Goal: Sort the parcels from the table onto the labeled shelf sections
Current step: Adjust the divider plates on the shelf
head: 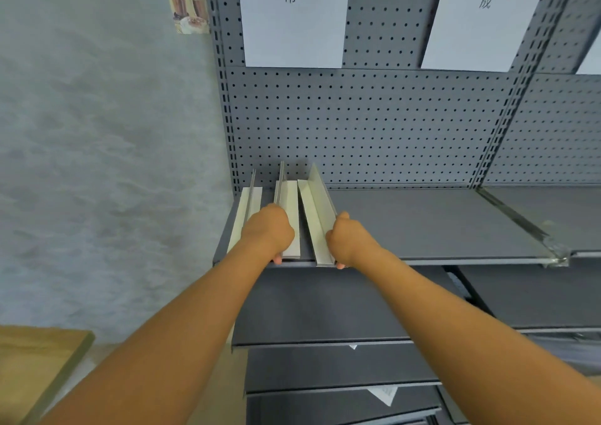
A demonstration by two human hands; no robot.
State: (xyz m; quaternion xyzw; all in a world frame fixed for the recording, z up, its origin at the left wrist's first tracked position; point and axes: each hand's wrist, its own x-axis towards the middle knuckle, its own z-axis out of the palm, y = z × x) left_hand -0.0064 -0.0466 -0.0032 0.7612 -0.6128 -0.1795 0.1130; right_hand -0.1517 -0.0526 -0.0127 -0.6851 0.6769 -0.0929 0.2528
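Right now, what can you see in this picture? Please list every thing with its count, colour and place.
dividers: three, pale L-shaped, standing at the left end of the top shelf
top shelf: one, dark grey, in the middle of the view
lower shelves: several, dark grey, below the top shelf
back panel: grey with holes, behind the top shelf
label sheets: two plainly seen, white, each with one character, on the back panel
poster: one, showing drinks, on the wall upper left
table: one, wooden, lower left corner
left hand: grips the middle divider
right hand: grips the right divider
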